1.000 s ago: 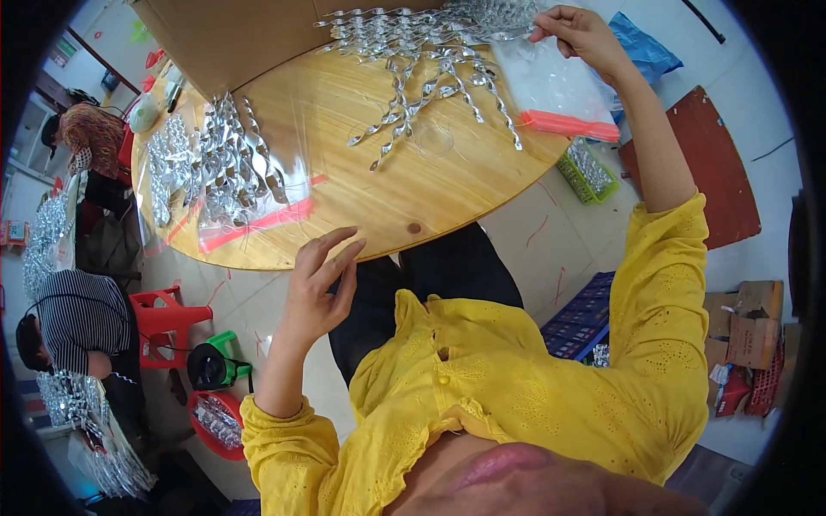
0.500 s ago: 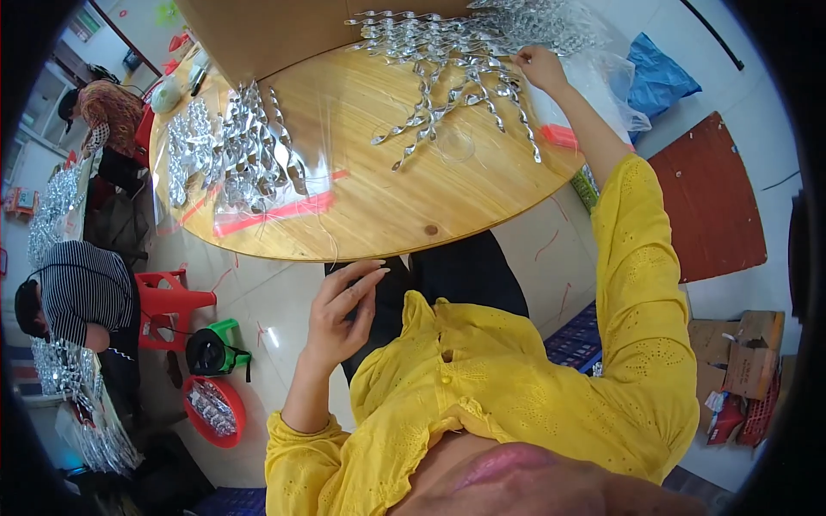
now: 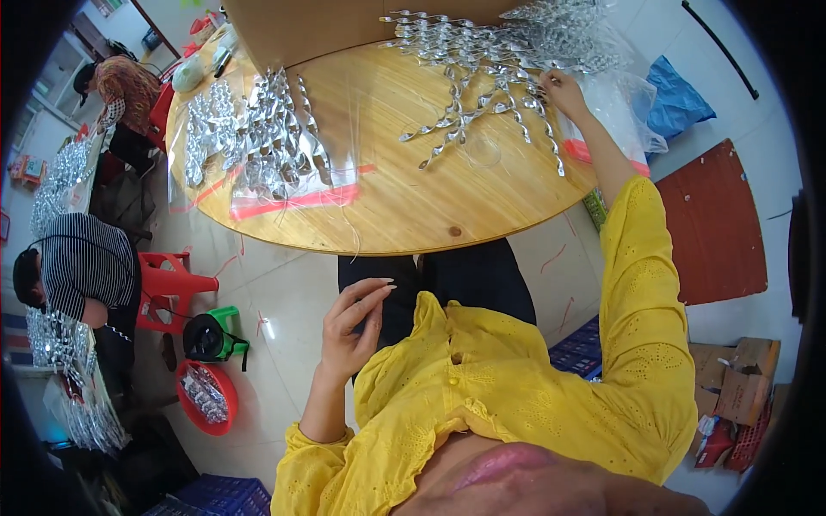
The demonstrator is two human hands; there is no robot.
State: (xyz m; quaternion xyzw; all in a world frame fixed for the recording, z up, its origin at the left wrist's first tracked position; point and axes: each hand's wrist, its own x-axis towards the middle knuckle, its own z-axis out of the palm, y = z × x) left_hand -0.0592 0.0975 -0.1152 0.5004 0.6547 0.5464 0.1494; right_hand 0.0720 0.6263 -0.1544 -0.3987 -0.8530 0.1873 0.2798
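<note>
My right hand [image 3: 564,90] reaches far out over the round wooden table [image 3: 404,215]. Its fingertips are pinched on one of the loose silver spiral ornaments [image 3: 465,120] spread there. Beside that hand lies a clear plastic bag [image 3: 619,95] with a red strip. My left hand [image 3: 348,331] is raised in front of my yellow shirt, below the table's near edge. It holds nothing and its fingers are loosely apart. On the left half of the table lie clear bags filled with silver spirals [image 3: 258,146].
A cardboard box [image 3: 292,26] stands at the table's far side. A blue bag [image 3: 680,95] and a brown board [image 3: 718,224] lie on the floor to the right. To the left are a red stool [image 3: 168,284], a red basin [image 3: 205,396] and a seated person in stripes [image 3: 82,267].
My right hand let go of the plastic bag and moved left and down onto the loose spirals. My left hand stayed raised near my chest. The view has shifted slightly.
</note>
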